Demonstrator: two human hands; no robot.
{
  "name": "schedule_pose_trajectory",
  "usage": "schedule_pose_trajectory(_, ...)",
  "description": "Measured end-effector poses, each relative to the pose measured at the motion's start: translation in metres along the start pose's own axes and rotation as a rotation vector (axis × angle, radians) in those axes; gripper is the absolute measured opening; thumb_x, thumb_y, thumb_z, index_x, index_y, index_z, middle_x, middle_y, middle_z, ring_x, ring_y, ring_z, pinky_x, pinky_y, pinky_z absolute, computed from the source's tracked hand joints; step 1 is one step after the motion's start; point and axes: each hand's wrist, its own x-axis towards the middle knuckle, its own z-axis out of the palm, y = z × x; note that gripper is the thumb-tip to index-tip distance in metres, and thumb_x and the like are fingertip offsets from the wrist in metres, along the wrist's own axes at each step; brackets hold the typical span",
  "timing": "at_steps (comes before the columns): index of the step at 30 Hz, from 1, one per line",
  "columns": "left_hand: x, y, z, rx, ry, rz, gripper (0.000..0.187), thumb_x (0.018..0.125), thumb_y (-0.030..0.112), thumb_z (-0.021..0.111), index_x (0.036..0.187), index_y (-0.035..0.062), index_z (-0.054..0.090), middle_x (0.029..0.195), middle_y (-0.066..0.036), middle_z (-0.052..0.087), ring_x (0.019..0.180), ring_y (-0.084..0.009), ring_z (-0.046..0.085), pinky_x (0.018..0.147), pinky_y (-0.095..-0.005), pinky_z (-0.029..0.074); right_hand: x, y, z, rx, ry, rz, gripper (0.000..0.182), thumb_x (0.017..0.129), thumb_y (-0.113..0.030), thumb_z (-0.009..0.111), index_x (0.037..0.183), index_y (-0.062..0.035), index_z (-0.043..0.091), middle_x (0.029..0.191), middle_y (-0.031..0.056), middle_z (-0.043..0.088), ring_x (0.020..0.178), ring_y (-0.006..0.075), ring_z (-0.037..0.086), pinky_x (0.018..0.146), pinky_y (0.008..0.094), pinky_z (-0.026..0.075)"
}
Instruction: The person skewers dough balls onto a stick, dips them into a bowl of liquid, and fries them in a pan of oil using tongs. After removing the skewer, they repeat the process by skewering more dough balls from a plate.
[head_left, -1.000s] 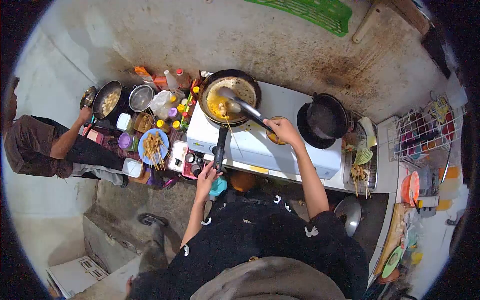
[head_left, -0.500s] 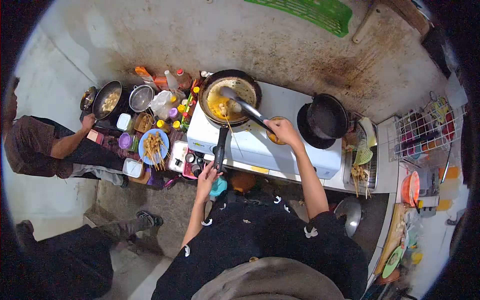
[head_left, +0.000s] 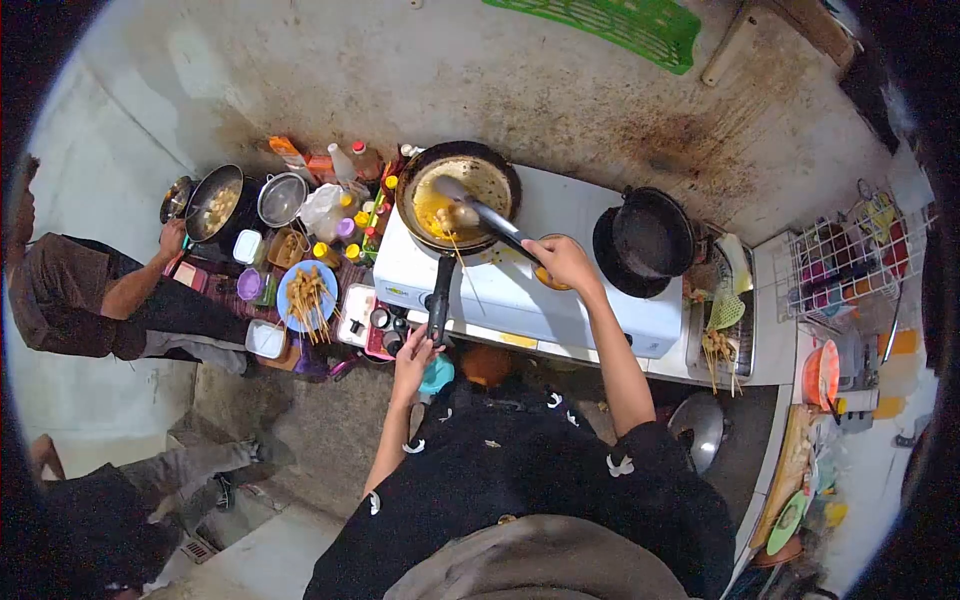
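Note:
My left hand (head_left: 412,360) is closed around the end of the black handle of a frying pan (head_left: 508,190), which sits on the left burner of the white stove (head_left: 480,293). In the pan lies yellow food like egg, with a skewer (head_left: 470,278) of pale pieces whose stick leans out over the rim. Gripped in my right hand (head_left: 562,262) is a long dark spatula (head_left: 490,216). Its rounded head is down in the pan, by the skewer's food. Under my right hand, a round container (head_left: 550,280) with orange-yellow contents is partly covered.
A black pot (head_left: 655,235) occupies the right burner. Left of the stove stand a blue plate of skewers (head_left: 307,296), bottles and tubs. A co-worker (head_left: 80,295) there holds another pan (head_left: 218,205). More skewers (head_left: 718,348) rest on a rack at right. Another person (head_left: 100,530) is at lower left.
The spatula head has shifted slightly left in the pan. My left hand stays on the handle. The person at lower left has moved, and the left co-worker's hand has shifted a little.

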Motion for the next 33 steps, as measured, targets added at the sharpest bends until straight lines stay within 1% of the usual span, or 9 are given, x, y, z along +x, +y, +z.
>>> schedule_pose_trajectory(2,0.000,-0.004,-0.001,0.012,0.016,-0.009,0.043,0.089,0.015,0.051,0.127,0.0011,0.039,0.108,-0.008,0.055,0.089,-0.0167,0.059,0.077,-0.0239,0.046,0.000,0.001,0.003,0.045,-0.011,0.023,0.049,0.081,-0.046,0.051,0.083,0.0000,0.066,0.064,0.0208,0.059,0.064,0.0335,0.059,0.066,0.0390,0.044)
schedule_pose_trajectory(5,0.000,-0.004,-0.002,-0.026,0.006,-0.003,0.042,0.089,0.013,0.049,0.128,0.0011,0.038,0.109,-0.008,0.055,0.090,-0.0168,0.059,0.078,-0.0247,0.046,0.003,0.009,0.009,-0.053,0.189,-0.121,0.048,0.081,-0.046,0.051,0.081,-0.0001,0.066,0.061,0.0201,0.058,0.059,0.0320,0.057,0.064,0.0385,0.044)
schedule_pose_trajectory(7,-0.001,-0.002,0.000,-0.019,0.013,-0.007,0.043,0.089,0.013,0.049,0.128,0.0009,0.037,0.109,-0.009,0.055,0.091,-0.0171,0.059,0.079,-0.0256,0.046,0.002,0.007,0.003,0.059,-0.004,-0.068,0.047,0.081,-0.045,0.051,0.082,-0.0009,0.066,0.057,0.0187,0.056,0.055,0.0299,0.056,0.062,0.0376,0.043)
schedule_pose_trajectory(10,-0.003,0.001,0.002,-0.010,0.017,-0.008,0.043,0.089,0.013,0.049,0.128,0.0008,0.037,0.109,-0.009,0.055,0.091,-0.0173,0.059,0.079,-0.0260,0.046,-0.003,-0.003,0.001,0.063,0.087,0.003,0.046,0.081,-0.044,0.051,0.081,-0.0013,0.067,0.055,0.0183,0.055,0.055,0.0289,0.055,0.062,0.0369,0.043)
schedule_pose_trajectory(14,-0.001,-0.002,0.001,-0.015,0.005,0.010,0.043,0.089,0.014,0.049,0.128,0.0008,0.037,0.108,-0.008,0.055,0.091,-0.0173,0.059,0.079,-0.0256,0.046,0.004,0.006,0.006,-0.046,0.078,-0.102,0.046,0.081,-0.045,0.051,0.081,-0.0017,0.067,0.054,0.0175,0.055,0.054,0.0282,0.055,0.062,0.0365,0.044)
schedule_pose_trajectory(17,-0.001,-0.002,0.000,-0.002,0.014,0.000,0.043,0.089,0.014,0.049,0.128,0.0010,0.037,0.108,-0.007,0.056,0.091,-0.0172,0.059,0.078,-0.0253,0.046,0.002,0.003,0.004,0.118,-0.013,0.023,0.048,0.081,-0.046,0.051,0.081,-0.0013,0.067,0.054,0.0177,0.055,0.054,0.0280,0.055,0.062,0.0364,0.044)
schedule_pose_trajectory(20,0.000,-0.002,0.000,0.002,-0.010,0.010,0.042,0.089,0.014,0.049,0.128,0.0006,0.038,0.109,-0.007,0.056,0.091,-0.0169,0.059,0.078,-0.0251,0.046,0.003,0.004,0.004,-0.026,0.089,-0.030,0.050,0.081,-0.048,0.051,0.080,-0.0004,0.066,0.055,0.0174,0.055,0.053,0.0277,0.056,0.062,0.0364,0.044)
schedule_pose_trajectory(22,0.002,-0.005,-0.001,-0.015,-0.007,0.023,0.042,0.089,0.013,0.049,0.128,-0.0003,0.038,0.111,-0.008,0.055,0.091,-0.0171,0.059,0.079,-0.0257,0.046,0.002,0.001,0.000,0.045,-0.045,0.013,0.051,0.081,-0.048,0.051,0.079,0.0004,0.066,0.055,0.0174,0.055,0.054,0.0279,0.055,0.062,0.0363,0.044)
schedule_pose_trajectory(33,0.000,-0.002,-0.001,-0.012,-0.008,0.001,0.043,0.089,0.014,0.050,0.127,-0.0011,0.037,0.112,-0.010,0.054,0.091,-0.0177,0.058,0.081,-0.0268,0.047,0.007,0.010,0.009,0.067,0.058,-0.031,0.051,0.081,-0.049,0.051,0.079,0.0000,0.065,0.055,0.0157,0.056,0.055,0.0270,0.057,0.061,0.0369,0.044)
